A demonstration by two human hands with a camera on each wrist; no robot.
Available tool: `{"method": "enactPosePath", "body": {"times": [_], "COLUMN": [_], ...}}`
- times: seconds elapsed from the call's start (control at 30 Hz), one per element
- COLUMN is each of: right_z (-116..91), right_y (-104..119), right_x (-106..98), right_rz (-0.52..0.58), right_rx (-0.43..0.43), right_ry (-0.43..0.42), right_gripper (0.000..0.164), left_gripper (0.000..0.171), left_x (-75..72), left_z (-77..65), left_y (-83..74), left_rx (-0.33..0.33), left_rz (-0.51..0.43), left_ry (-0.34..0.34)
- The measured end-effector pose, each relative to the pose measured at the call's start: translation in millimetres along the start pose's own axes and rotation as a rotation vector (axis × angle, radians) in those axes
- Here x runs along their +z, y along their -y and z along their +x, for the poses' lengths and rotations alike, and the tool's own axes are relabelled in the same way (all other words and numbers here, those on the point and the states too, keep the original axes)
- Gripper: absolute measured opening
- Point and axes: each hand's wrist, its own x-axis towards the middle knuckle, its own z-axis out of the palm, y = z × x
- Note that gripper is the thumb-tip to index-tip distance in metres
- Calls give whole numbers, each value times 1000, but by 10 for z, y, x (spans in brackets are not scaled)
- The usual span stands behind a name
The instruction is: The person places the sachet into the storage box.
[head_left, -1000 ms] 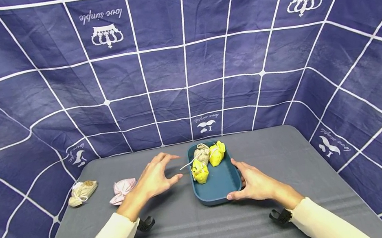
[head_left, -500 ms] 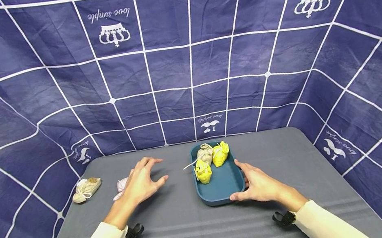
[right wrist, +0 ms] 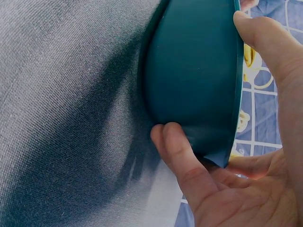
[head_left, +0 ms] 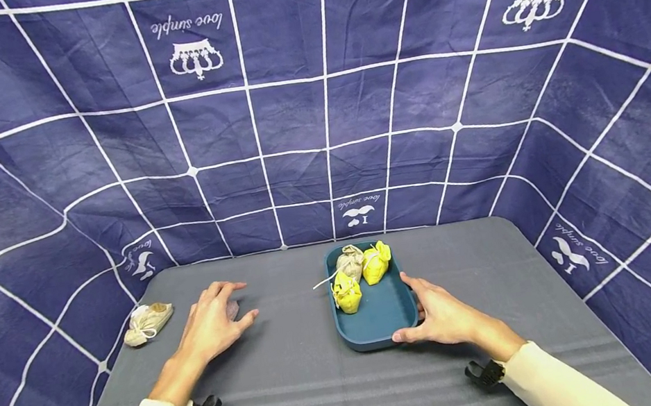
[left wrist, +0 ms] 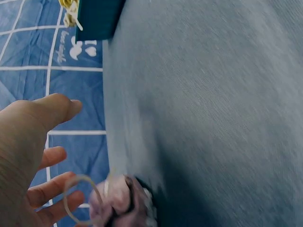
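Note:
My left hand (head_left: 207, 322) is over the left part of the table, fingers spread and thumb apart. Mostly hidden behind it lies a small pink drawstring pouch (left wrist: 125, 203), close to the fingertips in the left wrist view. My right hand (head_left: 443, 312) grips the near right corner of a dark blue tray (head_left: 383, 314), thumb at the rim and fingers against the outer wall, as the right wrist view shows. Inside the tray, toward its far left, are two yellow pouches (head_left: 347, 292) and a beige pouch (head_left: 350, 262) whose string hangs over the left rim.
Another beige pouch (head_left: 149, 322) with a white tie lies at the table's left edge. Grey cloth covers the table (head_left: 329, 399). A blue curtain (head_left: 287, 117) with white grid lines rises behind it and along both sides.
My left hand has moved left, away from the tray, and now covers most of the pink pouch. The right hand stays at the tray; the head view has shifted slightly.

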Motion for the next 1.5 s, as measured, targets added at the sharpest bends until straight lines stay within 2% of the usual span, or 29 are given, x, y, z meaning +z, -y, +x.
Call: {"method": "enactPosePath", "body": {"times": [0.33,0.53,0.87,1.03,1.23,1.5], "right_z": [1,9,4,-6,-5,-1], "right_y": [-1,-24,-40,-41,-28,-20], "right_x": [5,17,21,28,24,10], "right_rz": [-2,-9,7,5,-19,-24], "right_rx": [0,-49,-32,-22,-15,-19], "right_ry": [-2,-23,-15,-10,-6,-12], "right_gripper": [136,135,135,136,136,136], "left_gripper": [69,73,56,55,71,75], "left_x": [-34,-2,26,48,104,167], "left_z": [-179,-218,-160,-125,-76,-4], "left_y": [284,400,463,481,489,475], "left_rx": [-75,-45,91,88,35,98], "left_rz": [-6,-59,-114,-147,-151,-132], "left_ry": [62,71,41,16,-40,-47]}}
